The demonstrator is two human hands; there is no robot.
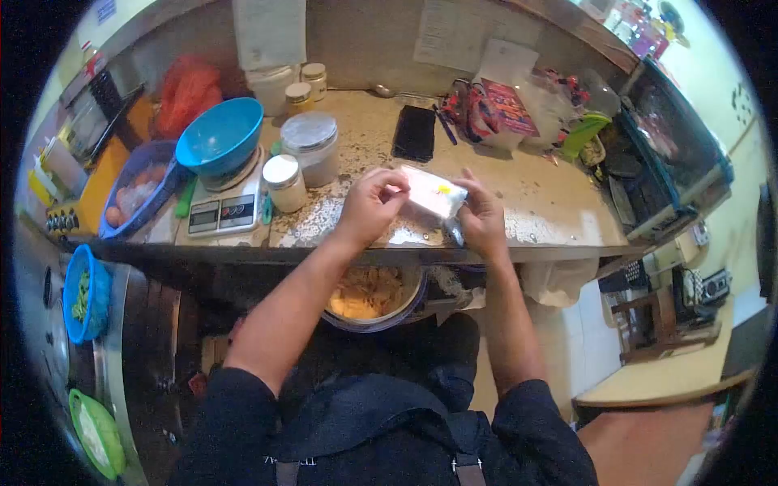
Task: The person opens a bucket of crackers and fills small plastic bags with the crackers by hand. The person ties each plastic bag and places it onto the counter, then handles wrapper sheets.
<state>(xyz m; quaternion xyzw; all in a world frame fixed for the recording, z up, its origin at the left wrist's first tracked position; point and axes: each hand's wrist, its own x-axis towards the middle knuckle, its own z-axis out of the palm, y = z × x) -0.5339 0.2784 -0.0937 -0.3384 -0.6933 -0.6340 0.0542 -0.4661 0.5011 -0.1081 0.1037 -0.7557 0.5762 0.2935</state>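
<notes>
The wooden counter (365, 113) backs onto a wall; its surface is worn and pale-speckled toward the front. At left, a blue bowl (204, 154) sits on a digital scale (223, 216), with a white-lidded jar (284, 186) and a larger tub (311, 154) alongside. A dark flat device (414, 134) lies farther back, a pen (446, 125) just beside it. Red printed packaging (506, 112) is heaped at the right rear, near a blue-framed case (677, 142).

The front edge (324, 257) passes just below the hands; a container (361, 326) of orange-yellow contents stands lower, between the forearms. The jar and tub limit room on the left; speckled wood extends from the right hand (484, 219) toward the case.

A white packet (425, 193) with a yellow mark is held near the front edge, slightly tilted. The left hand (373, 206) pinches its left end, thumb against curled fingers. The right hand grips the opposite end, thumb and fingers closed on it. Contact between packet and counter cannot be determined.
</notes>
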